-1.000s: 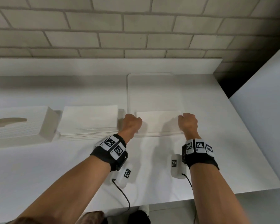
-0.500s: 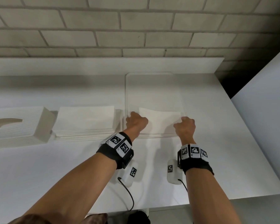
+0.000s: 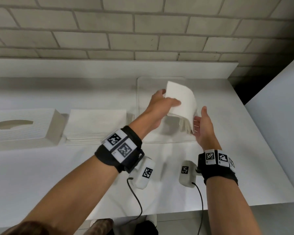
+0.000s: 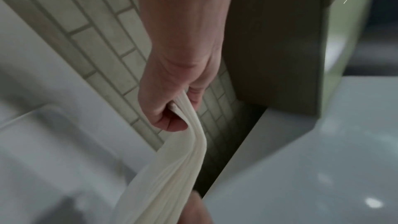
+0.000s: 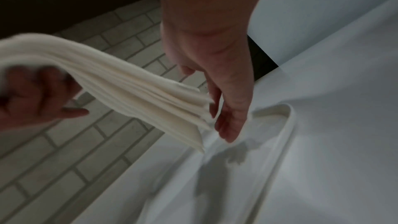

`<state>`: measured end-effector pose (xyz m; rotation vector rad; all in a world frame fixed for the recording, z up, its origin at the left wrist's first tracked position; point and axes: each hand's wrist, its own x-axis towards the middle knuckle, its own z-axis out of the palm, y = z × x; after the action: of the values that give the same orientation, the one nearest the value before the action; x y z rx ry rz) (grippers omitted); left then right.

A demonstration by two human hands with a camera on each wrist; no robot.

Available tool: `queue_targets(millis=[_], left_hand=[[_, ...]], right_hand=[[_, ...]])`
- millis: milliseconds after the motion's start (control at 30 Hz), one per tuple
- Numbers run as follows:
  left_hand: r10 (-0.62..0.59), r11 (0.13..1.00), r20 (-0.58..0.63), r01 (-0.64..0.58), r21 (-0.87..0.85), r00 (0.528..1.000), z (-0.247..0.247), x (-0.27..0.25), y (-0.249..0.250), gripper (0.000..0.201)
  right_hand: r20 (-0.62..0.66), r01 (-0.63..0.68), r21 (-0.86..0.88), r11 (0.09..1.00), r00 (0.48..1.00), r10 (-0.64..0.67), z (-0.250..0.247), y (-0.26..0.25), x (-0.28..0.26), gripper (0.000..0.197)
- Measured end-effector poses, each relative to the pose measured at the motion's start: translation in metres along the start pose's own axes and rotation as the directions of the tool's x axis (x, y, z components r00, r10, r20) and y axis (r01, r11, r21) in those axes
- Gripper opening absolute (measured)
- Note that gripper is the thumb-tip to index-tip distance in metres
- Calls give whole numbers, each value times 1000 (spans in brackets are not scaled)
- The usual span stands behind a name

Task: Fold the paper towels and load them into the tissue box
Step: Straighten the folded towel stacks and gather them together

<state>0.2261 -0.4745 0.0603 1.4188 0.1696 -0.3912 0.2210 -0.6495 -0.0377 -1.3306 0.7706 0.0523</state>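
Observation:
My left hand (image 3: 163, 106) grips a folded stack of white paper towels (image 3: 182, 106) and holds it lifted above the clear tray (image 3: 143, 133); the stack droops to the right. The grip shows close up in the left wrist view, where thumb and fingers pinch the towels (image 4: 172, 168). My right hand (image 3: 202, 126) stays open, its straight fingers (image 5: 224, 122) by the stack's hanging edge (image 5: 189, 118). The white tissue box (image 3: 24, 128) lies at the far left, its end flap open. A second flat pile of towels (image 3: 97, 124) rests between the box and the tray.
The white table (image 3: 75, 175) ends in a brick wall (image 3: 143, 31) behind and a white panel (image 3: 278, 116) at the right. A dark gap (image 3: 239, 89) opens at the back right corner.
Both hands were down on the folded stack in the tray. Now the left hand has lifted the stack up and the right hand has let go and opened beside it.

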Motion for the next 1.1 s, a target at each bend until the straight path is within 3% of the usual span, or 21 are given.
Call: queue_targets(millis=[100,167,233,333,467,567,700,767,900,1000,1100], left_hand=[[78,994,106,-70,-84,991,-19,-29,37,29],[98,985,103,-82,-151,990,-42,-45,51,21],[93,977,72,-77,-198,993,-69,-56,52,20],[18,986,-5,-19,-164,1000,-113,-68,30,27],[-113,992,-121,106,-62,986,-177,-87,-21,28],[-209,978,-155,203,-55,966,-221,-105,-50,25],[-295,955,-169,291,-48,940,-273,-123,-81,35],[-295,954,-179,299,-5,939,-291,-129,-96,36],[-179,975,-235,204,87,955,-302,-134,-115,39],[-28,981,-283,81,178,959,-300,-138,-119,38],[39,975,-227,12,220,973,-298,-144,-124,37]], right_hand=[[175,-71,305,950,984,17,7,-8,-18,72],[312,-181,456,871,949,34,12,-7,-32,83],[426,-263,465,845,904,47,20,-6,-48,86],[489,-285,464,839,872,25,39,-3,-72,82],[571,-294,227,929,812,117,71,9,-115,84],[560,-224,17,974,810,176,97,41,-138,48],[566,-144,-213,966,788,242,128,89,-152,34],[550,-74,-260,963,808,210,139,103,-156,32],[491,190,-375,907,871,21,150,117,-165,25],[464,241,-298,923,882,-80,148,123,-170,26],[461,301,-250,920,873,-161,143,130,-174,33]])
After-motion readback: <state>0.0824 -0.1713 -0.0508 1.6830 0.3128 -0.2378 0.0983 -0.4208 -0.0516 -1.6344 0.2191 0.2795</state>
